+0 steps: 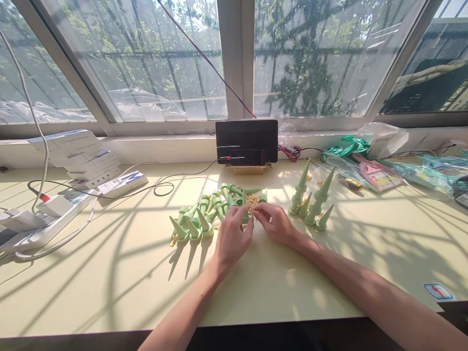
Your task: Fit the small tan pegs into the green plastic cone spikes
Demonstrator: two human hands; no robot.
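Observation:
My left hand [233, 235] is closed around a green cone-shaped spike [244, 213], holding it upright at the middle of the pale table [109, 273]. My right hand [276, 223] pinches its fingertips right beside that spike, on something small I cannot make out. Just behind both hands lies a heap of the same green spikes [204, 210] mixed with small tan pieces [252, 199]. To the right of my right hand, several green spikes stand upright in a cluster [310, 202], some stacked taller.
A dark tablet with a phone [246, 141] stands on a stand at the back by the window. A white power strip with cables [40, 214] and stacked boxes [84, 156] sit at left. Plastic bags and packaged items [376, 168] lie at back right.

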